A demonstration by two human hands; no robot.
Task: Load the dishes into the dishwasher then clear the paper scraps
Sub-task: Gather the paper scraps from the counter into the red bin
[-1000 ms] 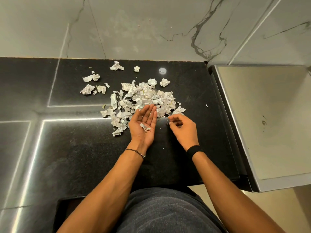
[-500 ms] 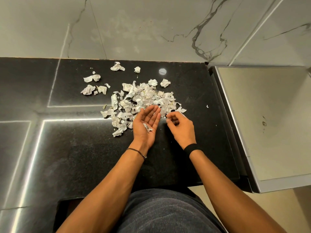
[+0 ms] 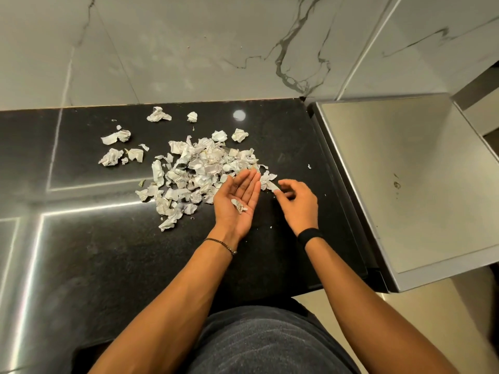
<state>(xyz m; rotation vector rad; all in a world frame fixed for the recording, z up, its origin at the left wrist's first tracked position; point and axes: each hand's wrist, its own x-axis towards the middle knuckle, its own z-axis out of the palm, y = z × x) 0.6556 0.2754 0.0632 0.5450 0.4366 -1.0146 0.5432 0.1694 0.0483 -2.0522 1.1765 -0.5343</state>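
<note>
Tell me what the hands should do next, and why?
Probably the right hand should drop the white torn paper scrap its fingers pinch into the open, upturned left hand, which already holds small scraps; the crumpled white paper pile lies on the black countertop.

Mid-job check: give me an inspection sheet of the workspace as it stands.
Surface: black countertop, glossy.
Job's things: paper scrap pile mid-counter; dishes, nothing seen.
Clutter: loose crumpled scraps left of and behind the pile.
Hands: left hand palm up, carrying small bits; right hand pinches one scrap at the pile's edge.
Cables: nothing seen.
Surroundings: marble wall behind; steel panel to the right.
</note>
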